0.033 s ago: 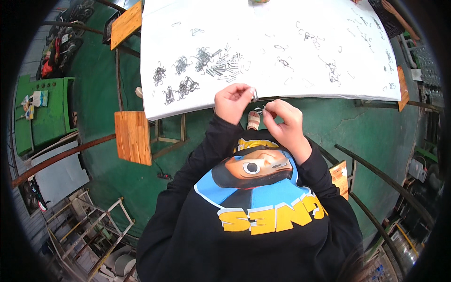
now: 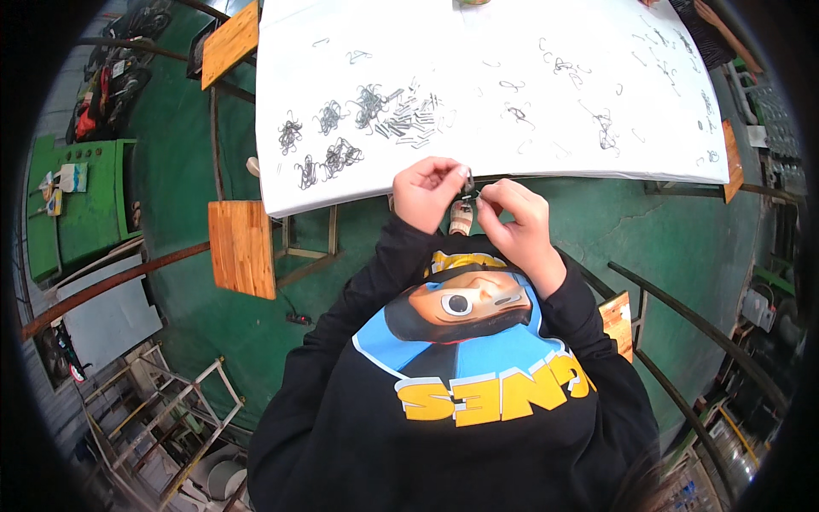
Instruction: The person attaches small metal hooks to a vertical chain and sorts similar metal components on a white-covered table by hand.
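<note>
My left hand is closed in a pinch on a small dark curved piece, which hangs below its fingertips. A short gap away, my right hand also pinches, with a small light-and-dark end showing at its fingertips; its kind is too small to tell. Both hands are held in front of the near edge of a white-covered table. Beyond the left hand lies a pile of short dark strips. Tangled heaps of thin black loops sit to its left.
Loose thin curved pieces are scattered over the table's right half. Wooden stools stand left and another wooden seat at right. Metal rails flank me. Another person's arm shows at the far right corner.
My left hand has shifted slightly to the right and the piece at its fingertips now hangs lower and at a different angle. My right hand has barely moved.
</note>
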A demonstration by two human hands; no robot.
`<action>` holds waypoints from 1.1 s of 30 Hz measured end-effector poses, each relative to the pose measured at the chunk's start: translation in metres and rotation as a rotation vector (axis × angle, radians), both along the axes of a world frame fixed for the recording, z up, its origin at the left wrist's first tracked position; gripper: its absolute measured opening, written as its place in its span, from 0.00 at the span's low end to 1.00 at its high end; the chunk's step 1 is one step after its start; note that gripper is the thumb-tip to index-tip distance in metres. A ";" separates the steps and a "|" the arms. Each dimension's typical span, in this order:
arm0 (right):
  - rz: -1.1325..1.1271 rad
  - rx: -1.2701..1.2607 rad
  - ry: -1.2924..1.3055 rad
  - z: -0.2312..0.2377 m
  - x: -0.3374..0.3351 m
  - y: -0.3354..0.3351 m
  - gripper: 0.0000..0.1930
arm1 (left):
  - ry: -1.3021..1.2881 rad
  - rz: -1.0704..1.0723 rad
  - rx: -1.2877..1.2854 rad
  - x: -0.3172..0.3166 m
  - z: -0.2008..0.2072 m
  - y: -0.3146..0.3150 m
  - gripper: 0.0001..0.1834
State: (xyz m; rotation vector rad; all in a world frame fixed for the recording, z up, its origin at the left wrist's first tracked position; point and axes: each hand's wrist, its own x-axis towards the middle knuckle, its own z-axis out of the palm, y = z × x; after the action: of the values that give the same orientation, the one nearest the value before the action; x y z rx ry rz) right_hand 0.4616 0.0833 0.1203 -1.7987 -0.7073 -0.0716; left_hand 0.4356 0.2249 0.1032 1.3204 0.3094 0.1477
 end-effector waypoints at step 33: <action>0.066 -1.102 -0.434 -0.104 0.186 -0.030 0.03 | -0.449 -0.066 0.516 -0.040 0.006 0.017 0.08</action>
State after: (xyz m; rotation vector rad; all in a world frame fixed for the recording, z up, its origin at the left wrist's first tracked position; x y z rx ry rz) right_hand 0.6474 0.0531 0.0167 -2.8486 -1.2634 -0.0251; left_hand 0.3960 0.2415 0.1089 1.7553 -0.1691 0.4847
